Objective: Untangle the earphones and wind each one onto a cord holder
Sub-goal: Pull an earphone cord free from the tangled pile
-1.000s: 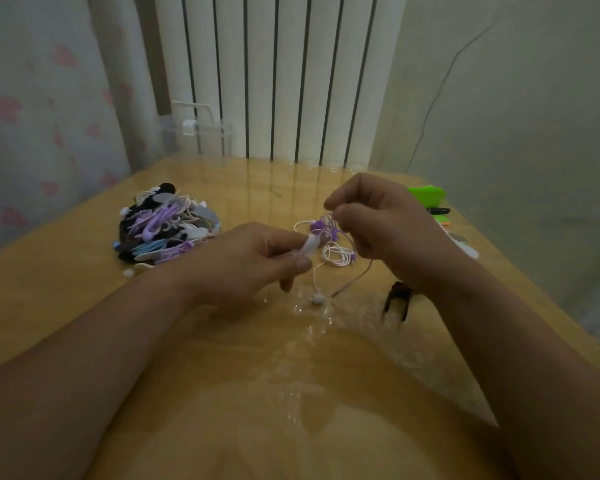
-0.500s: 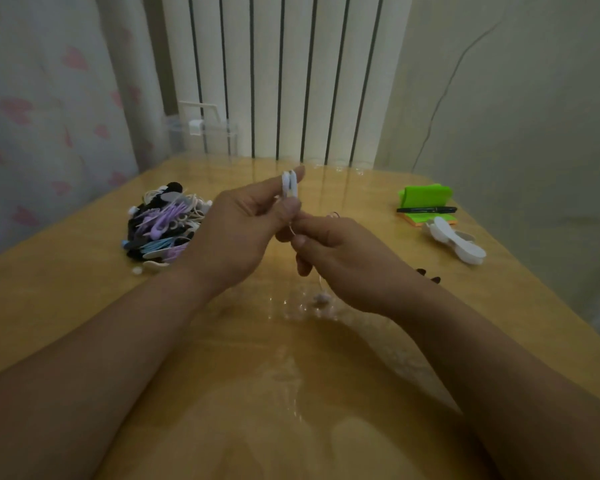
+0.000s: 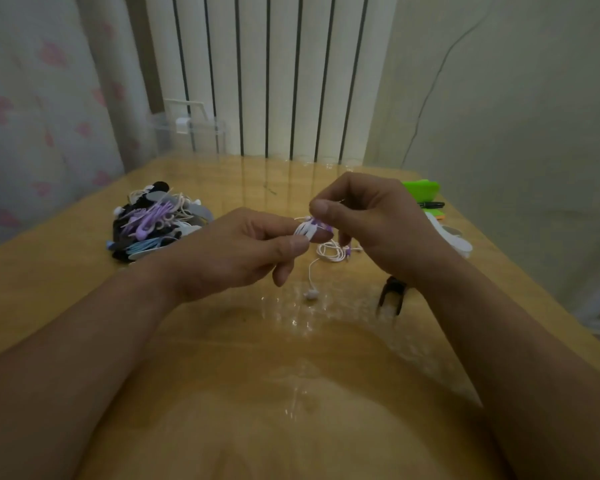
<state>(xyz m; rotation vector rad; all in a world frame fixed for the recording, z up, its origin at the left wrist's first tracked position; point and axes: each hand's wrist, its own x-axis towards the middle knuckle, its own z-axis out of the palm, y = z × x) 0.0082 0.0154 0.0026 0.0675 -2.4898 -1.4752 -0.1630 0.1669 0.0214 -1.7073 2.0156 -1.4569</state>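
Glossy yellow wooden table, dim room. At centre the left grip pinches a small white plastic cord holder, and the right grip pinches the thin white earphone cord against it. Slack trails toward 6 o'clock, so wind snug, even turns and feed it slowly so the white earbud doesn't snag.

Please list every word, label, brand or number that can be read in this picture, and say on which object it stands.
None can be read.
The green object, the black pen, the clear box and the pile of cord holders show no legible print; the picture is too dim and blurred to tell any small marks.
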